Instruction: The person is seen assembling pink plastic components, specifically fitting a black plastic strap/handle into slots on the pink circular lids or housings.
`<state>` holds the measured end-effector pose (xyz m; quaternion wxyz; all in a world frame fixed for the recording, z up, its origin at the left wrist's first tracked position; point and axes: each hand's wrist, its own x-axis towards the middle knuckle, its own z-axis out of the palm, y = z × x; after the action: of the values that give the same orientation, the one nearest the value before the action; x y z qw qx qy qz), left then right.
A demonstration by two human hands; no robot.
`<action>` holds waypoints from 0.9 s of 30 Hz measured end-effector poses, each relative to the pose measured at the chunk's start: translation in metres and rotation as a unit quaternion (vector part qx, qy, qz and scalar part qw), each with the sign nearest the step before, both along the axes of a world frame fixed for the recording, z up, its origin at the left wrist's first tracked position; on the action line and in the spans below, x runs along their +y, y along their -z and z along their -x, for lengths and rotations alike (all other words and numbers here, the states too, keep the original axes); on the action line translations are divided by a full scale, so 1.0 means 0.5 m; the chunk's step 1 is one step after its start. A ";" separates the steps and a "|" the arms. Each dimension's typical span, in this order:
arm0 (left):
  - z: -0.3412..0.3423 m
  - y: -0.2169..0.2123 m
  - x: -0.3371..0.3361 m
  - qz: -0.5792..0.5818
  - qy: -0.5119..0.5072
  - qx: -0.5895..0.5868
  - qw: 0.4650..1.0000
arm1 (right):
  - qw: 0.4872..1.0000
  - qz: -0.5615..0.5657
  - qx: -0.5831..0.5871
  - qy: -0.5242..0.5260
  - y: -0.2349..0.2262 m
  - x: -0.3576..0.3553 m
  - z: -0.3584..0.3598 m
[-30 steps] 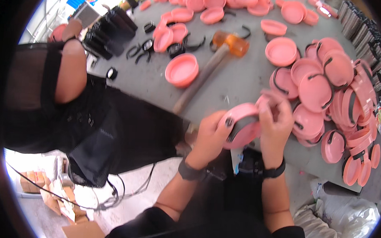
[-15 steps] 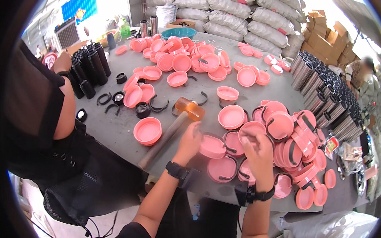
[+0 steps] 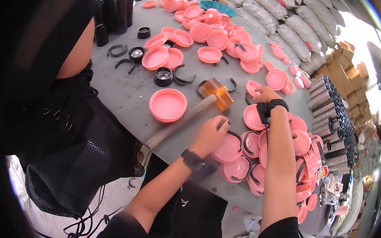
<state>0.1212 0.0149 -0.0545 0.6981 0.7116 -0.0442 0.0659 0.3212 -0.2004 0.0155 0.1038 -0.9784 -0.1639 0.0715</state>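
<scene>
My right hand (image 3: 266, 95) reaches out over the table, its fingers closed at the rim of a small round pink lid (image 3: 252, 86). A black curved strap (image 3: 248, 99) lies just below that lid. My left hand (image 3: 211, 135) is curled, with a small dark bit by its fingertips that is too small to name. It is beside a pink lid with a black strap (image 3: 228, 148). Left of it lies a mallet (image 3: 217, 94) with an amber head and a wooden handle. More strapped pink lids (image 3: 235, 170) are under and beside my right forearm.
Loose pink lids (image 3: 201, 33) are heaped at the far side. One pink lid (image 3: 167, 104) sits left of the mallet. Black caps (image 3: 163, 76) and straps lie around. Metal tumblers (image 3: 332, 125) stand at right, black ones (image 3: 123, 12) at left. A person in black (image 3: 71, 126) is close on my left.
The view has turned and shifted. My right hand has gone from above the strapped lids to the farther lid. My left hand stays near the mallet and the nearest strapped lid.
</scene>
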 end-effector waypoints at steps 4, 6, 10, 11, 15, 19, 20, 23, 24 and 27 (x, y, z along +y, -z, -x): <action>0.003 0.003 0.005 0.032 -0.017 -0.021 0.999 | 0.998 0.062 -0.013 0.016 0.027 -0.010 -0.040; 0.002 -0.003 0.006 0.048 -0.020 -0.019 0.998 | 0.995 0.086 -0.046 0.018 0.015 -0.013 -0.053; -0.003 -0.006 0.008 0.134 -0.051 -0.059 0.988 | 0.976 -0.192 0.098 -0.009 -0.076 0.026 -0.020; -0.007 -0.004 0.004 0.136 -0.049 -0.055 0.988 | 0.944 -0.293 0.152 -0.012 -0.103 0.040 -0.001; -0.016 0.003 0.011 0.269 -0.047 -0.110 0.956 | 0.845 -0.425 0.316 -0.074 -0.124 0.125 0.119; -0.012 -0.030 0.024 0.415 -0.003 -0.021 0.909 | 0.827 -0.422 0.363 -0.082 -0.083 0.142 0.143; -0.012 -0.028 0.026 0.403 -0.027 0.007 0.915 | 0.886 -0.357 0.295 -0.032 -0.073 0.132 0.122; -0.011 -0.026 0.029 0.420 -0.066 0.018 0.905 | 0.964 -0.207 0.157 0.050 -0.037 0.126 0.075; -0.014 -0.023 0.025 0.422 -0.052 0.020 0.905 | 0.990 -0.077 0.107 0.056 -0.008 0.112 0.050; -0.014 -0.014 0.033 0.400 -0.031 0.031 0.915 | 0.997 0.059 0.017 0.047 0.052 0.099 0.017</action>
<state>0.1280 0.0313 -0.0476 0.9232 0.3753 0.0296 0.0771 0.3128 -0.1511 -0.0103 0.0518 -0.9881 -0.1115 0.0929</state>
